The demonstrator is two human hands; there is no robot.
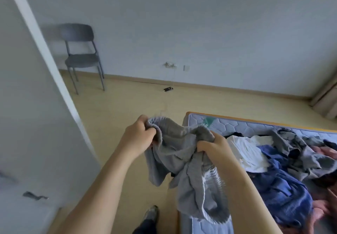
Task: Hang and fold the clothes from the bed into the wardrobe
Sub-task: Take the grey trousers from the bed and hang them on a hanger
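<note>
A grey knitted garment (184, 162) with ribbed edges hangs bunched between both hands, in front of the bed's near corner. My left hand (136, 138) grips its ribbed edge at the upper left. My right hand (215, 151) grips a fold of the same garment to the right. Its lower part droops over the mattress edge. On the bed (237, 124) lies a pile of clothes: a white piece (246, 149), a blue one (280, 184), a grey patterned one (300, 153) and a pink one (326, 151).
A white wardrobe door or panel (32, 106) stands at the left. A dark grey chair (82, 56) is against the far wall. A small black object (168, 89) lies on the wooden floor. My foot (151, 213) shows below.
</note>
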